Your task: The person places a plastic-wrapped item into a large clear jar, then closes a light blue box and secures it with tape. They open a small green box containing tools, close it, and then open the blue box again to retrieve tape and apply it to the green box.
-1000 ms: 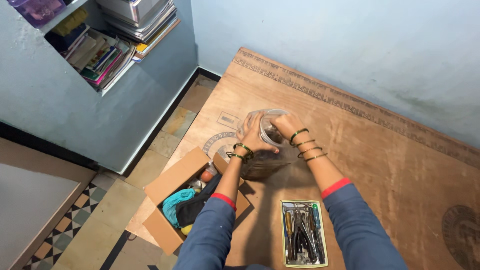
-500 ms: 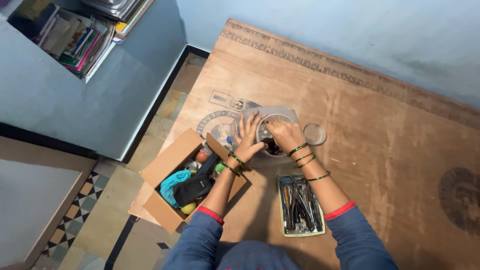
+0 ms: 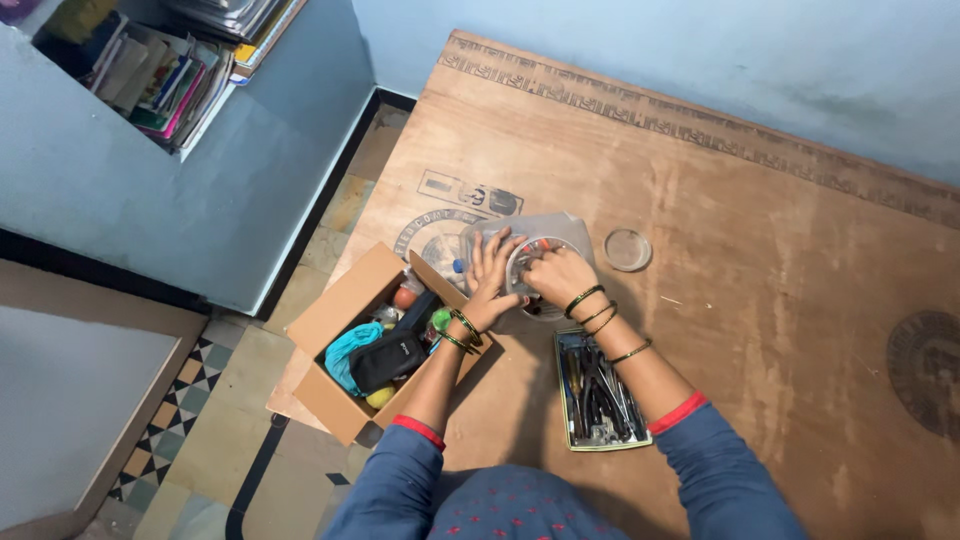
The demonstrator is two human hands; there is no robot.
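jar point(image 3: 560, 232): clear, upright on board point(image 3: 760, 250), mouth up. left hand point(image 3: 490, 280) spread flat against its left wall; right hand point(image 3: 556, 276) directly over the mouth, fingers curled inside, grip unclear. lid point(image 3: 628, 250) just right.

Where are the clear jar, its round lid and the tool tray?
clear jar point(image 3: 560, 228), head view, upper wall.
round lid point(image 3: 628, 250), head view, centre.
tool tray point(image 3: 600, 395), head view, tools inside.
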